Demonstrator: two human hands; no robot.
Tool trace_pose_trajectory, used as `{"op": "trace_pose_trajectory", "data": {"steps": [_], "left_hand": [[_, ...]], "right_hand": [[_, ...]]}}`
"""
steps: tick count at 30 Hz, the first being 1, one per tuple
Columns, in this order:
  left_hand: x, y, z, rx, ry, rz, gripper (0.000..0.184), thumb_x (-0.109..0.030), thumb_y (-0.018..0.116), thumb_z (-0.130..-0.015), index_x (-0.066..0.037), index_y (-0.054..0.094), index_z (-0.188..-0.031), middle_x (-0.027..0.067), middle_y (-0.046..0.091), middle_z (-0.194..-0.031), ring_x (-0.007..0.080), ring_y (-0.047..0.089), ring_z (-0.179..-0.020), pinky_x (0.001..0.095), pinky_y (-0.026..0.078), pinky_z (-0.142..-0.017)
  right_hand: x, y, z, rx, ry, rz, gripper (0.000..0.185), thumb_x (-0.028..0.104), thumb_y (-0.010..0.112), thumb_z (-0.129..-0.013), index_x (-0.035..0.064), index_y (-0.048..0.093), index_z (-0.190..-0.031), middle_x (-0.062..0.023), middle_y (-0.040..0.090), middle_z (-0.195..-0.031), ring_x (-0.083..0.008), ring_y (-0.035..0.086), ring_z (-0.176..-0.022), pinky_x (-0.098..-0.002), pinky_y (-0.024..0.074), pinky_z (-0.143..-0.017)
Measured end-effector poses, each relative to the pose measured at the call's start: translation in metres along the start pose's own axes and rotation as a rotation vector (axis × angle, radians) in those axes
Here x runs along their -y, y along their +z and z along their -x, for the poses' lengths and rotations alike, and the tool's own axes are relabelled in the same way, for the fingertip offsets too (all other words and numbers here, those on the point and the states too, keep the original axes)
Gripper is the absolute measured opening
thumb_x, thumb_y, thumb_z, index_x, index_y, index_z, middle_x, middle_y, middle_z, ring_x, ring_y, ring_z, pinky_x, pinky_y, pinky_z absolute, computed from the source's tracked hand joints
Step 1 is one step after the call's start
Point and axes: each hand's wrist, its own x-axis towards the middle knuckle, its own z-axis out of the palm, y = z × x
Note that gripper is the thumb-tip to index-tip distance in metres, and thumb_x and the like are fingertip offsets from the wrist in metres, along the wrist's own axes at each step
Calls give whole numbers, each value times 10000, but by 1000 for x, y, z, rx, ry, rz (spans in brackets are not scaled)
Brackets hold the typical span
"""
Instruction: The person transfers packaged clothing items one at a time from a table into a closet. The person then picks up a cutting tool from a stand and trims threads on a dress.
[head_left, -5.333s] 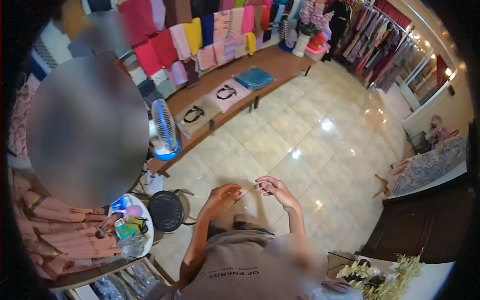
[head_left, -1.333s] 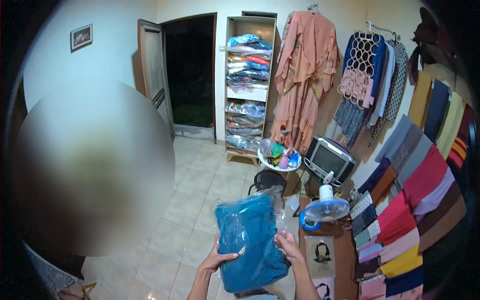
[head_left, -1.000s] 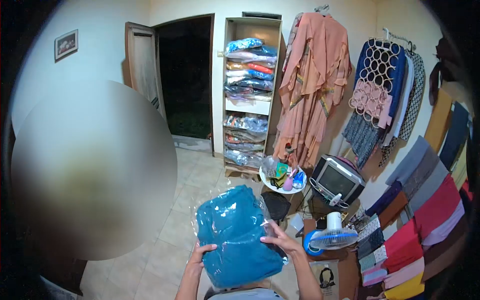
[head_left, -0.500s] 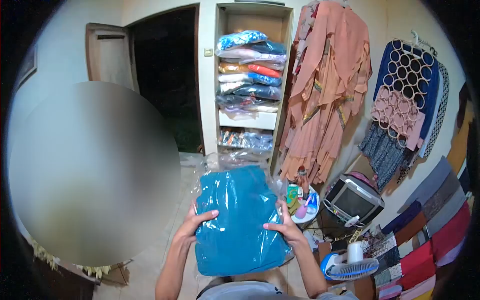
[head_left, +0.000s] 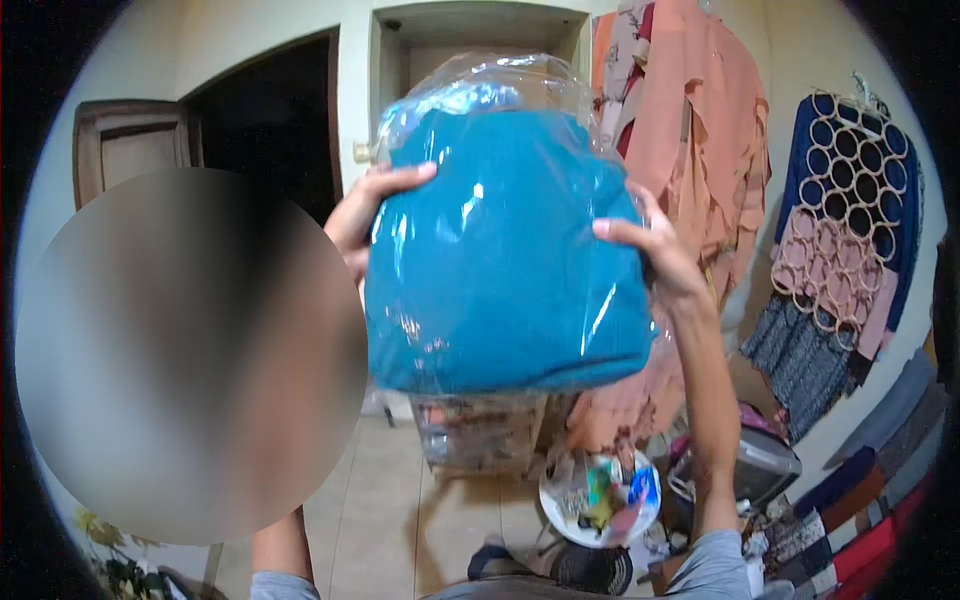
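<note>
A folded blue-teal cloth in clear plastic (head_left: 500, 260) is held up at chest height or higher, in the middle of the view. My left hand (head_left: 375, 210) grips its left edge, thumb on the front. On the right edge my right hand (head_left: 655, 245) holds it the same way, with the fingers partly hidden behind. Behind the package stands a tall shelf (head_left: 487, 50), mostly covered by it; wrapped items (head_left: 480, 440) show on its lower part. A blurred patch hides most of my left forearm.
Peach garments (head_left: 690, 130) hang right of the shelf. A round white table (head_left: 555, 515) with small items stands below, beside a television (head_left: 765, 470) and a black stool (head_left: 592, 568). A ring hanger (head_left: 845, 180) hangs at right. An open door (head_left: 135, 150) is at left.
My hands first held nothing, then held the teal package low. Both have since raised it in front of the shelf. The view has turned from the bench to the shelf, which now appears nearer.
</note>
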Motion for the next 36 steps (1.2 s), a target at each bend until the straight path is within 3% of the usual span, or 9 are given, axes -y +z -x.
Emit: {"op": "trace_pose_trajectory", "data": {"steps": [5, 14, 15, 18, 25, 30, 33, 35, 36], "left_hand": [[-40, -24, -179, 11, 44, 81, 239, -32, 667, -802, 80, 602, -1003, 181, 670, -890, 207, 684, -652, 247, 606, -577], [-65, -57, -371, 163, 107, 12, 150, -21, 575, -856, 58, 599, -982, 153, 656, -828, 204, 648, -619, 297, 581, -551], [-67, -66, -402, 232, -1, 105, 148, -30, 557, -867, 59, 600, -978, 158, 655, -835, 213, 647, -629, 307, 581, -565], [-32, -89, -442, 195, 954, -1166, 295, -164, 561, -883, -37, 625, -1141, 106, 634, -1152, 199, 588, -1067, 283, 457, -938], [-15, -65, -536, 95, 569, -1558, 382, -269, 572, -880, -58, 606, -1196, 110, 610, -1216, 202, 604, -1046, 309, 471, -924], [-21, -45, -550, 139, 395, -1643, 401, -296, 568, -885, -61, 601, -1208, 115, 612, -1214, 210, 603, -1052, 317, 469, -926], [-47, -41, -532, 211, 435, -1588, 413, -312, 566, -887, -62, 597, -1215, 118, 613, -1213, 215, 602, -1056, 322, 468, -926], [-51, -44, -511, 287, 457, -1534, 421, -323, 564, -889, -63, 595, -1219, 120, 614, -1212, 219, 602, -1058, 325, 467, -927], [-53, -49, -504, 328, 465, -1507, 425, -328, 563, -890, -64, 594, -1222, 121, 614, -1212, 220, 602, -1060, 327, 467, -927]], "right_hand": [[27, -42, -172, 144, -85, 149, 538, 294, 745, -739, -30, 583, -1138, -120, 627, -1033, -186, 596, -939, -299, 478, -834], [40, -76, -398, 156, -116, 760, 524, 267, 772, -628, -7, 655, -1059, -166, 599, -1059, -310, 553, -980, -447, 449, -848], [41, -79, -416, 101, -201, 879, 489, 220, 755, -675, -34, 619, -1070, -153, 612, -997, -232, 567, -875, -358, 468, -775], [47, -83, -469, -62, -372, 1114, 590, 95, 695, -682, -59, 502, -1219, -182, 582, -1119, -218, 593, -901, -304, 492, -801], [-13, -70, -580, 199, -193, 1977, 602, 193, 572, -728, 28, 499, -1302, -213, 558, -1246, -294, 578, -1098, -394, 461, -926], [-47, -82, -622, 188, -49, 2049, 557, 312, 534, -779, 39, 551, -1265, -206, 575, -1240, -310, 577, -1109, -434, 460, -934], [-33, -98, -679, 85, -293, 1908, 553, 383, 512, -810, 46, 583, -1243, -201, 585, -1237, -319, 577, -1116, -458, 459, -939], [-7, -57, -549, 161, -100, 1111, 708, 607, 479, -871, 87, 484, -1351, -198, 456, -1381, -350, 509, -1185, -490, 401, -978], [1, -38, -535, 178, -36, 1066, 854, 630, 538, -812, 121, 313, -1459, -130, 295, -1508, -287, 196, -1412, -480, 203, -1116]]}}
